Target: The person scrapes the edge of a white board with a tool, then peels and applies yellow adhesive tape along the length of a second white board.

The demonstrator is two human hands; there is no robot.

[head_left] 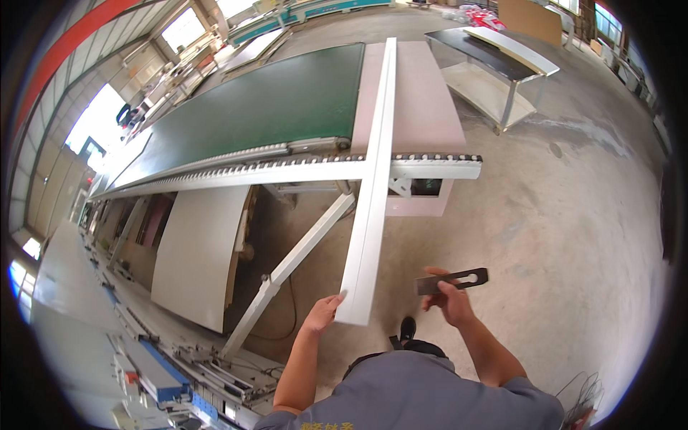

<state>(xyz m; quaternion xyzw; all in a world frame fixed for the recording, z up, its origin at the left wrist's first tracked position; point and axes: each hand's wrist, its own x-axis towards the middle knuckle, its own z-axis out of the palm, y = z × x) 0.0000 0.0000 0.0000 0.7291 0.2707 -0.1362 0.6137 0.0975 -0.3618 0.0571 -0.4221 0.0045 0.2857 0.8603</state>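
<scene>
We've got our left hand (324, 313) on the near end of a long, flat white strip (369, 222), left edge, thumb on top. Our right hand (456, 307) holds a dark flat bar with a slotted hole (432, 286), right of the strip, apart from it. We see the strip crossing over a white rail with a row of rollers (308, 171). Wide green flat belt (258, 107) left of the strip's far half; pale pink sheet (423, 107) beneath that half; dark-topped metal table (459, 43) well right of it.

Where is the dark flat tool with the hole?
In the head view, the dark flat tool is in the person's right hand, right of the long white strip.
</scene>
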